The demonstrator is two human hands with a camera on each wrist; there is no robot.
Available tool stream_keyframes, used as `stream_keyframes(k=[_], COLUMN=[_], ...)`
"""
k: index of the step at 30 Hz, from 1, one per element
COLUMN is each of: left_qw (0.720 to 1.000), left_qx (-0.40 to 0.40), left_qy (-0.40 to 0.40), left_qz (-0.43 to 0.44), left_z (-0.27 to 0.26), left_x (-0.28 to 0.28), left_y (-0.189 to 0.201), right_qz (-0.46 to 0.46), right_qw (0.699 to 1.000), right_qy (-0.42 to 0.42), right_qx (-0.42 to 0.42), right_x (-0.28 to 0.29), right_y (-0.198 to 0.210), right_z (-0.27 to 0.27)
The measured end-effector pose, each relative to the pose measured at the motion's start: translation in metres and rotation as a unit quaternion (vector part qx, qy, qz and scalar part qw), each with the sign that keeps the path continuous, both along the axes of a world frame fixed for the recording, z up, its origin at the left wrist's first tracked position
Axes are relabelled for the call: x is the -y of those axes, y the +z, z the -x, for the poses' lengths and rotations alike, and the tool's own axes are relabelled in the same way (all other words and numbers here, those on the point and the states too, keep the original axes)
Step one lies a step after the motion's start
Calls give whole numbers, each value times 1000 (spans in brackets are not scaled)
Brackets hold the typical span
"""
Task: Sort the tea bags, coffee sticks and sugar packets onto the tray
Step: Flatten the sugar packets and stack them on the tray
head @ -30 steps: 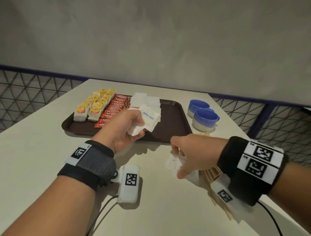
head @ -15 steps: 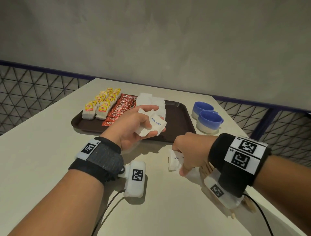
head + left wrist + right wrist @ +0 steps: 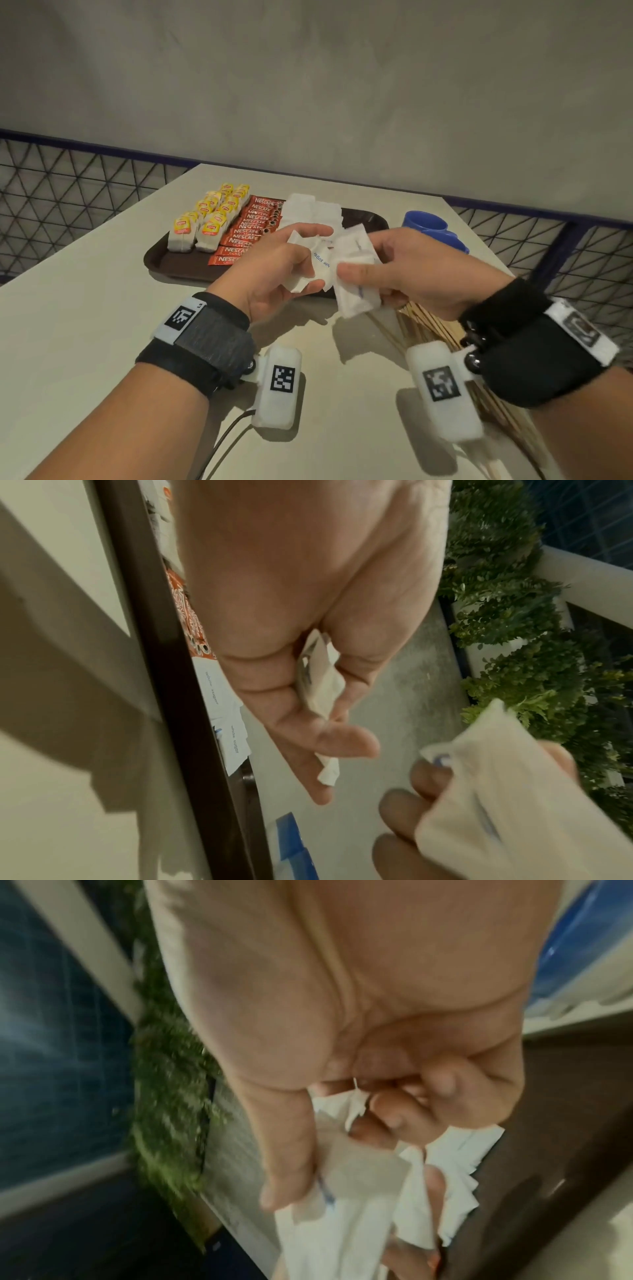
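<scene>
A dark brown tray (image 3: 161, 262) on the table holds yellow-tagged tea bags (image 3: 209, 222), red coffee sticks (image 3: 250, 228) and a pile of white sugar packets (image 3: 308, 210). My left hand (image 3: 291, 260) grips a bunch of white sugar packets (image 3: 317, 265) just in front of the tray's near edge. My right hand (image 3: 394, 263) pinches more white sugar packets (image 3: 356, 284) and brings them up against the left hand's bunch. In the left wrist view a packet (image 3: 320, 685) sits between thumb and fingers. The right wrist view shows packets (image 3: 359, 1199) under the thumb.
Two blue cups (image 3: 431, 226) stand to the right of the tray. Wooden stir sticks (image 3: 431, 329) lie on the table under my right wrist. A mesh railing (image 3: 68, 205) runs behind the table edge on both sides.
My right hand lifted sugar packets off the table and moved up and left to meet the left hand. The left hand stayed near the tray's front edge with its packets.
</scene>
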State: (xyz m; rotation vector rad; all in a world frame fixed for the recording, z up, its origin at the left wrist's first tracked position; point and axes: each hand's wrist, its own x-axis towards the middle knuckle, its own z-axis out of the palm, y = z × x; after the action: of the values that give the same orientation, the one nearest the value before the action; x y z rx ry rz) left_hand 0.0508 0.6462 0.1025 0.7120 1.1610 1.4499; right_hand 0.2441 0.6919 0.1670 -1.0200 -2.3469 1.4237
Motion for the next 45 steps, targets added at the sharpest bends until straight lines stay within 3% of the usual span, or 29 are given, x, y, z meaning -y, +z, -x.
stream_keyframes(k=[3,10,18,24,30,33,36,41,45], left_qw=[1000,993,997,999,999,999,998,998,998], left_qx=[27,89,21,28,3,-15,-32,-39,-28], left_qy=[-13,-71,-55,-12,2,3,-12,-8,8], left_qz=[-3,-28,-49,-31,-43,-48,-53,-48,-63], left_z=[-5,-10,-11,-11,-5,-4,-5,-5,0], left_x=[1,17,14,11,12,11,11,9,7], left_y=[2,18,14,12,13,12,11,8,6], right_qz=[46,-5,-149,-160,-217,-200,-187,-235,-196], right_qw=[996,997,986,985,969,973,973,966,976], right_qy=[-42,-71,-55,-36,-88,-10,46,10,-5], right_qx=[-57,-5,44,60,-79,-117,-124,-103,-97], right_x=[-14,-39,-51,-54,-56,-56,-52,-53,-55], right_y=[-8,-12,-22,-20,-9,-5,-5,-8,-6], right_z=[15,38,48,46,43,38,37,37,37])
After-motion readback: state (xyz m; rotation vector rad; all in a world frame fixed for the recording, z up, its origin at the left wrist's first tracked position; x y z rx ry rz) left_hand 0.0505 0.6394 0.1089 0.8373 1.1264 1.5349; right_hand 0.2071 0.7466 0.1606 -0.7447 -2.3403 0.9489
